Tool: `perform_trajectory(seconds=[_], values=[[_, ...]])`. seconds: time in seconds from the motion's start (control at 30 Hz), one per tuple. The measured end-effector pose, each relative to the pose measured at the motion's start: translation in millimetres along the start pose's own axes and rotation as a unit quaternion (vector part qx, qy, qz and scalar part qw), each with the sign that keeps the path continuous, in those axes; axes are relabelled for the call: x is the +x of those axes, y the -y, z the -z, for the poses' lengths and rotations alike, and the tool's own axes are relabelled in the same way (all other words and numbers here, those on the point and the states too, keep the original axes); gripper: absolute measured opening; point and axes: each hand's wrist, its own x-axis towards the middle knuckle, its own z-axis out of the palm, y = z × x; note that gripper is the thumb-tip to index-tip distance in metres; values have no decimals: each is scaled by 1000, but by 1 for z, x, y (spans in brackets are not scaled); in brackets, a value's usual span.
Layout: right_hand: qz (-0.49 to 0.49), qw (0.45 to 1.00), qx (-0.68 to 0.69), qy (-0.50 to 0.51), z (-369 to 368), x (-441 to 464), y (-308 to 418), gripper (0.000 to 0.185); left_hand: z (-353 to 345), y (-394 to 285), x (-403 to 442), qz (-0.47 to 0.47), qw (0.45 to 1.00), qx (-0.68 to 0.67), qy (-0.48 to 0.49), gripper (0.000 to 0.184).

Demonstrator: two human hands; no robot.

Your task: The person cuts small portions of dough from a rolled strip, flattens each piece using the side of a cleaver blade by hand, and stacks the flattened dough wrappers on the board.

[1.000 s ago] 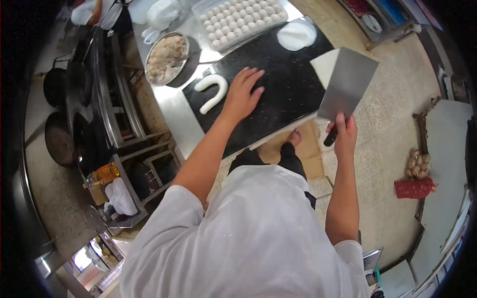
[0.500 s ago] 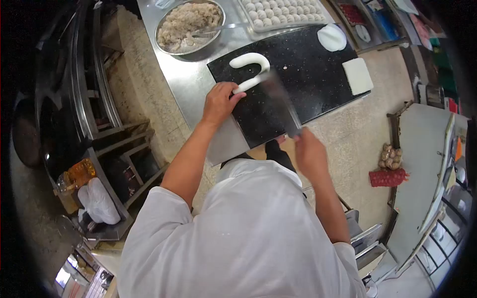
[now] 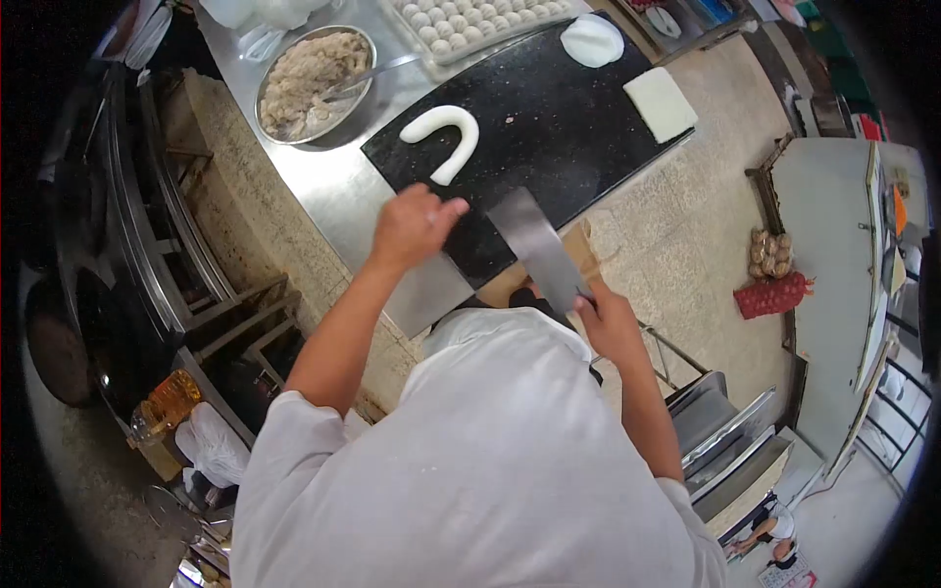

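My right hand [image 3: 610,321] grips the handle of a broad-bladed cleaver [image 3: 539,247], whose blade points up and left over the near edge of the black board [image 3: 559,147]. My left hand [image 3: 414,227] is raised by the board's left edge, fingers curled and thumb sticking out. A small pale spot shows between those fingers, too unclear to name. Just beyond this hand, apart from it, a hook-shaped roll of white dough [image 3: 469,134] lies on the board. Its cut end faces me.
Left of the board stands a metal bowl of pale filling [image 3: 314,83] with a spoon [image 3: 377,73]. Behind is a tray of dough balls [image 3: 470,24]. A round white piece [image 3: 592,41] and a folded white cloth [image 3: 660,105] lie at the board's right side.
My left hand has left the dough roll's end and moved toward me. The cleaver has drawn back from the dough, toward my body. The view has shifted.
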Motion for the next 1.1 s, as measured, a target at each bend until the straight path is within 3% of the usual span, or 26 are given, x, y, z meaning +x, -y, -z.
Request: perform_trajectory(seconds=[0.07,0.1,0.17,0.23,0.27,0.33,0.37,0.4,0.47,0.57,0.67,0.7,0.73,0.77,0.8,0.87,0.9,0.93,0.97,1.03,1.1], values=[[-49,996,76,-19,18,-21,-24,21,-19,-27,5,-125,960,81,235,29],[-48,990,114,-65,26,-30,-37,24,-36,-35,7,-129,960,89,232,29],[-54,980,160,-109,47,-30,-55,27,-77,-44,6,-314,928,198,20,47],[-57,951,235,-193,85,-17,-57,32,-87,-63,33,-308,931,180,77,56],[11,935,241,-261,94,5,-63,34,-93,-70,46,-294,934,160,124,67],[28,883,356,-306,106,71,-73,36,-104,-80,70,-317,925,181,105,66],[50,886,331,-320,106,113,-84,36,-106,-85,76,-316,926,175,106,66],[10,895,329,-299,105,150,-91,31,-106,-89,80,-315,928,169,106,65],[-166,834,507,-140,95,199,-111,25,-106,-93,82,-312,924,186,117,66],[-193,828,506,-145,90,186,-102,24,-111,-86,87,-284,936,164,125,70],[-133,940,313,-25,69,116,-75,30,-98,-99,81,-235,967,50,82,73],[-119,960,252,29,59,92,-59,34,-88,-102,78,-281,950,94,94,75],[12,978,209,21,27,76,-64,36,-93,-91,73,-366,920,100,93,75],[138,977,164,14,-9,66,-73,39,-92,-84,60,-367,911,110,153,75],[132,977,168,19,-23,63,-71,39,-92,-79,53,-369,897,118,213,74],[53,992,103,55,-42,72,-72,43,-99,-77,74,-386,889,123,216,74],[237,957,-55,-160,-67,89,-99,47,-99,-78,74,-398,881,130,220,74],[91,995,42,10,-38,100,-81,48,-98,-78,75,-400,876,125,237,74],[-55,974,136,170,5,112,-61,50,-102,-82,91,-398,886,127,202,75],[-65,979,110,160,42,142,-54,52,-109,-91,134,-403,897,135,120,76],[-76,980,82,163,47,145,-48,53,-112,-97,155,-416,893,138,102,77]])
